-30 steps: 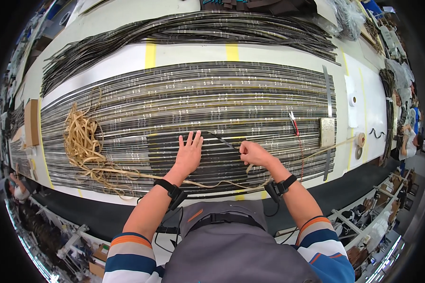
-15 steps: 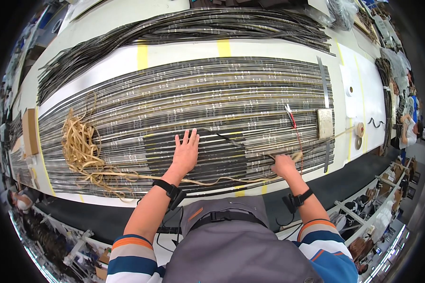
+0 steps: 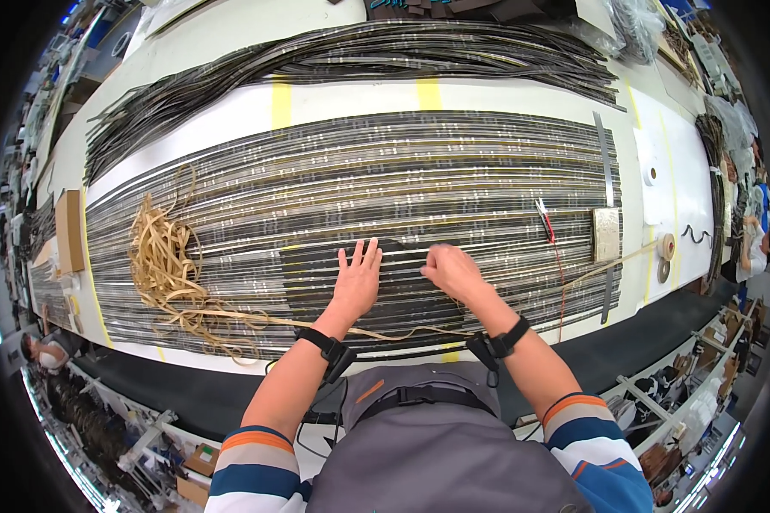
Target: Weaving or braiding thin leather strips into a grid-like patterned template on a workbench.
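Note:
Long, narrow dark strips [image 3: 359,162] with pale marks lie side by side across the table. My left hand [image 3: 357,278] rests flat on a plain black patch [image 3: 402,312] among them, its fingers spread. Just right of it, my right hand [image 3: 453,272] is closed over the patch's right part. What its fingers hold, if anything, is hidden. A tan tape [image 3: 385,334] runs in front of my hands from a loose tangled heap [image 3: 164,256] on the left.
Red-handled snips [image 3: 546,224] lie on the strips at the right. Near them are a flat block [image 3: 606,235], a grey metal bar [image 3: 605,158] and a tape roll [image 3: 666,247]. Behind stretches a bundle of loose dark strips [image 3: 342,56]. A cardboard box [image 3: 69,231] stands at the left.
My right hand has moved left and away from me, from beside the tan tape to near my left hand. The left hand stays flat in place. The whole view has shifted slightly.

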A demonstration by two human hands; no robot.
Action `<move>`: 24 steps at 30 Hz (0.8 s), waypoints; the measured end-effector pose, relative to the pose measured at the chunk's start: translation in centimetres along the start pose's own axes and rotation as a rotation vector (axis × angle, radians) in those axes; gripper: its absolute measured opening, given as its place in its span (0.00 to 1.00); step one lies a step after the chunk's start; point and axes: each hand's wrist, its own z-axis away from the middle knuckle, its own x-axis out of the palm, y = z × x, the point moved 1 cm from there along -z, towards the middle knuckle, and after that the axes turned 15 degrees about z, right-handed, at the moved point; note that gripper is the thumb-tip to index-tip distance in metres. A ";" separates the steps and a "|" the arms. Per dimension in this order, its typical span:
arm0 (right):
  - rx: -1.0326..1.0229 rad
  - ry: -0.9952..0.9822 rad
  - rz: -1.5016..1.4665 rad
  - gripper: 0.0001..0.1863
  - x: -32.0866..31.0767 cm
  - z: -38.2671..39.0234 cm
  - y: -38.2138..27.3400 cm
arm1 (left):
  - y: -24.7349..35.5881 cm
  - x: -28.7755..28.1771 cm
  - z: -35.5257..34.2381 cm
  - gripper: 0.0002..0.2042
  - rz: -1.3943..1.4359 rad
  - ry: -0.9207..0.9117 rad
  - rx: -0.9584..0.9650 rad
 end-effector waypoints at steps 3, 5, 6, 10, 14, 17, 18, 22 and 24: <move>0.032 0.413 -0.117 0.10 2.4 -2.4 0.0 | 0.0 0.2 -0.2 0.30 -0.009 0.055 0.024; 0.022 0.465 0.037 0.10 3.6 -3.4 -0.1 | -0.2 0.3 -0.1 0.30 -0.001 0.062 0.026; 0.023 0.464 0.036 0.10 4.2 -3.9 0.1 | -0.2 0.2 -0.2 0.30 -0.001 0.061 0.026; -0.050 0.370 0.014 0.09 3.4 -4.3 0.5 | 0.0 0.0 -0.2 0.30 0.005 0.047 0.017; -0.070 -0.171 -0.382 0.06 0.0 -2.6 0.3 | -0.4 0.3 0.2 0.31 0.010 0.065 0.015; 0.024 -0.411 -0.179 0.10 0.0 -2.9 3.8 | 0.2 -0.2 -0.3 0.32 0.012 0.054 0.032; 0.112 -0.537 -0.041 0.13 -0.2 -2.9 4.5 | 0.2 -0.1 -0.2 0.32 0.024 0.044 0.022; 0.180 -0.462 -0.073 0.15 -1.2 -1.7 8.2 | -0.1 0.2 -0.1 0.32 0.029 0.048 0.021; 0.092 -0.208 -0.193 0.14 -1.2 -1.3 10.2 | 0.0 -0.2 -0.3 0.28 0.001 -0.010 0.007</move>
